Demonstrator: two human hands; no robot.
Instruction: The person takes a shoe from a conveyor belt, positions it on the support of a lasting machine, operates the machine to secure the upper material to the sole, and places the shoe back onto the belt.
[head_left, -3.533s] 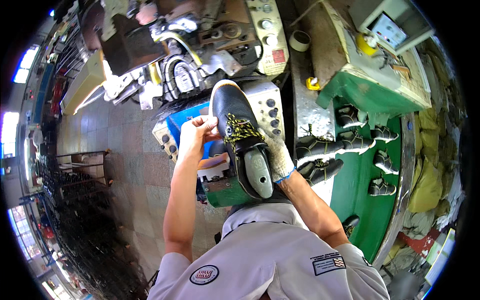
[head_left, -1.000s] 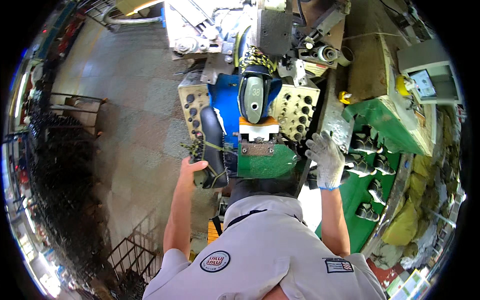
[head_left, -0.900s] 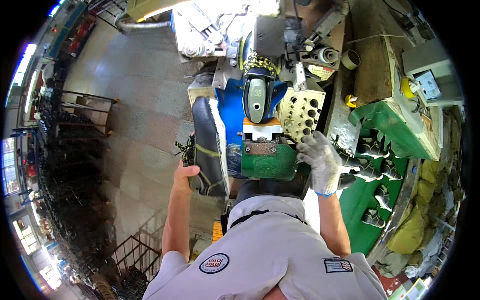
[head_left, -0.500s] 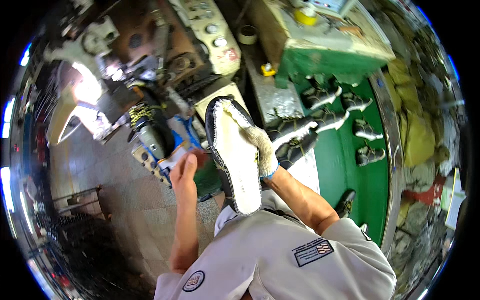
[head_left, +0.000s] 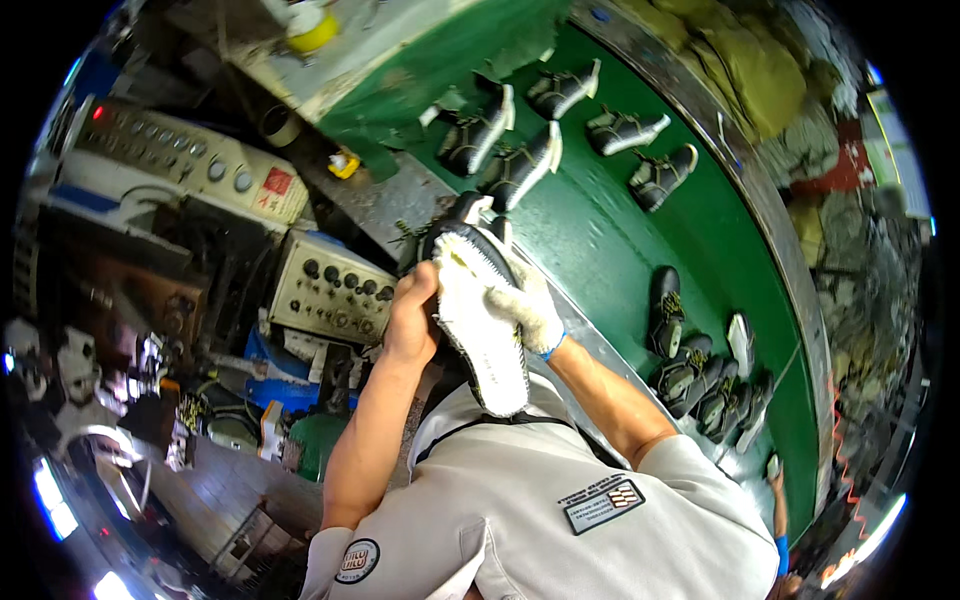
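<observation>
A black shoe upper (head_left: 478,325) is held in front of my body, its white underside turned up and stitching along the edge. My right hand (head_left: 530,308), in a pale knit glove, wraps its right side with the thumb over the underside. My bare left hand (head_left: 412,315) is closed on the left edge near the toe; its fingertips are hidden beneath. Just beyond the toe, more black shoes lie partly covered by the held one. A black shoe with a white sole (head_left: 525,168) rests on the green bench top (head_left: 590,260) ahead.
Several shoes (head_left: 700,380) cluster at the right of the bench. At left stand a knobbed control box (head_left: 330,290) and a longer control panel (head_left: 190,155). A yellow tape item (head_left: 343,164) sits on the metal ledge. Another person's hand (head_left: 776,470) shows at lower right.
My view has swung right toward the green bench. My left hand, apart from the shoe before, now grips its left edge. My right hand keeps its hold.
</observation>
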